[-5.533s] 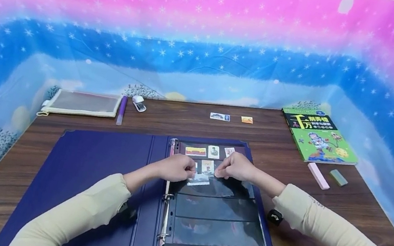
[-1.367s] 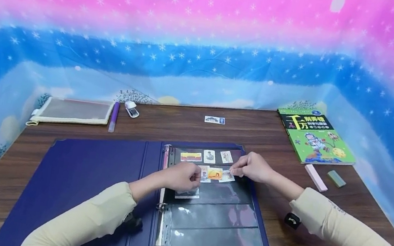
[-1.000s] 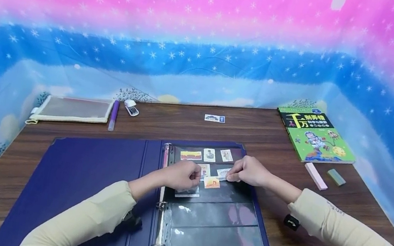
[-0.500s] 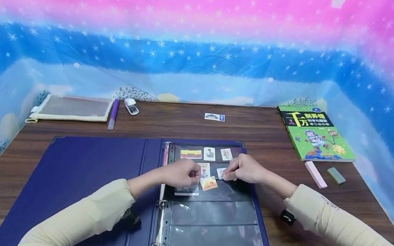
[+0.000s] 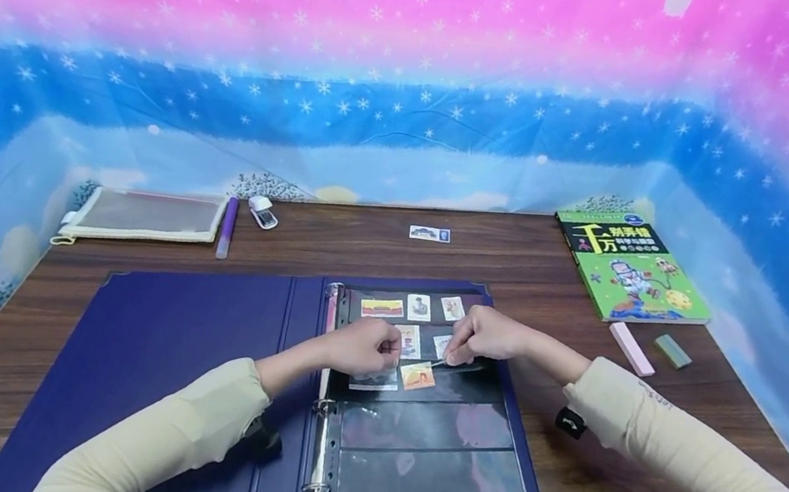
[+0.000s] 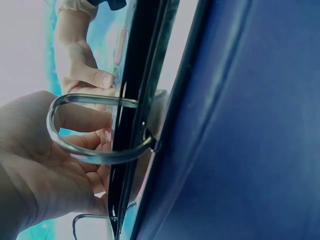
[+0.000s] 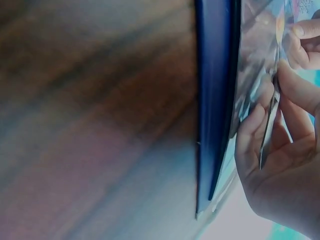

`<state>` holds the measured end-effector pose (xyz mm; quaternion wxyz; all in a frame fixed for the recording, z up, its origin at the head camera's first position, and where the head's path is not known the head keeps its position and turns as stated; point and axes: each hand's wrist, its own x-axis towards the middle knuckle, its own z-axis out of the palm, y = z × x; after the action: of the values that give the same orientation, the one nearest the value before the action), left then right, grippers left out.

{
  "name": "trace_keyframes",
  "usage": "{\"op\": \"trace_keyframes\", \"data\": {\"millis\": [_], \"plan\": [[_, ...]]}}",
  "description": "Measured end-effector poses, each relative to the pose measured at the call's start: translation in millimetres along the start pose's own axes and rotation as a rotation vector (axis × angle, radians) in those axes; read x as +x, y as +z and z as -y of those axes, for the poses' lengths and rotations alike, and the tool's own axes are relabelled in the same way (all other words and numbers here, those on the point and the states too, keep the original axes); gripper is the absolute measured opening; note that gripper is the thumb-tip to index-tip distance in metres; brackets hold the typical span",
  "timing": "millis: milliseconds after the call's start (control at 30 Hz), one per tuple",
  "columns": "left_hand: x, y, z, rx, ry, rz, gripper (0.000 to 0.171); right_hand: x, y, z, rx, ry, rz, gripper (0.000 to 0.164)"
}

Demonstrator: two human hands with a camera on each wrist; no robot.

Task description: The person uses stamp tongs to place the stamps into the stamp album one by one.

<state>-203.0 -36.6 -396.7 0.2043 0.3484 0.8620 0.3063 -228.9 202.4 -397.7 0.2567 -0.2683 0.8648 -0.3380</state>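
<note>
A stamp album (image 5: 195, 369) lies spread flat, its black pocket page (image 5: 430, 478) on metal rings. My right hand (image 5: 488, 335) pinches metal tweezers (image 7: 270, 127), whose tips reach the edge of an orange stamp (image 5: 417, 375). That stamp lies slightly tilted on the page, just below the second row. My left hand (image 5: 363, 347) has thumb and fingers drawn together at the second row, pinching the page's pocket film; its fingertips are partly hidden. A grey-white stamp (image 5: 375, 384) lies below it. Stamps with a red-yellow picture (image 5: 382, 307) and others fill the top row.
At the back of the wooden table (image 5: 334, 246) lies a blue-white stamp (image 5: 430, 234). To the left are a mesh pouch (image 5: 152, 218), a purple pen (image 5: 226, 228) and a small white device (image 5: 263, 213). A green book (image 5: 633, 271), a pink bar (image 5: 631, 349) and a green eraser-like block (image 5: 672, 351) sit right.
The orange stamp, first on the table, came onto the second row, then slipped toward the page's lower pockets and turned. My right hand shifted slightly left with the tweezers; my left hand stayed.
</note>
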Motion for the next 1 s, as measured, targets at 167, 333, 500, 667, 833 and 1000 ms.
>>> {"op": "trace_keyframes", "data": {"millis": [167, 333, 500, 667, 833, 1000], "plan": [[0.0, 0.9, -0.2, -0.004, -0.001, -0.014, 0.012, 2, -4, 5, -0.027, -0.009, 0.049, 0.009], [-0.4, 2.1, 0.6, 0.009, 0.005, -0.023, 0.012, 5, -5, 5, -0.075, -0.023, 0.073, 0.007], [-1.0, 2.5, 2.2, -0.003, 0.007, -0.033, 0.011, 7, -6, 6, -0.124, -0.070, 0.084, 0.005], [-1.4, 3.4, 3.8, -0.047, -0.019, -0.042, 0.011, 8, -8, 12, -0.209, -0.152, 0.097, 0.005], [-1.7, 3.4, 4.1, -0.063, -0.032, -0.070, 0.011, 8, -10, 20, -0.321, -0.197, 0.096, 0.006], [-2.1, 4.4, 3.8, -0.048, -0.003, -0.100, 0.011, 7, -13, 18, -0.338, -0.233, 0.090, 0.005]]}}
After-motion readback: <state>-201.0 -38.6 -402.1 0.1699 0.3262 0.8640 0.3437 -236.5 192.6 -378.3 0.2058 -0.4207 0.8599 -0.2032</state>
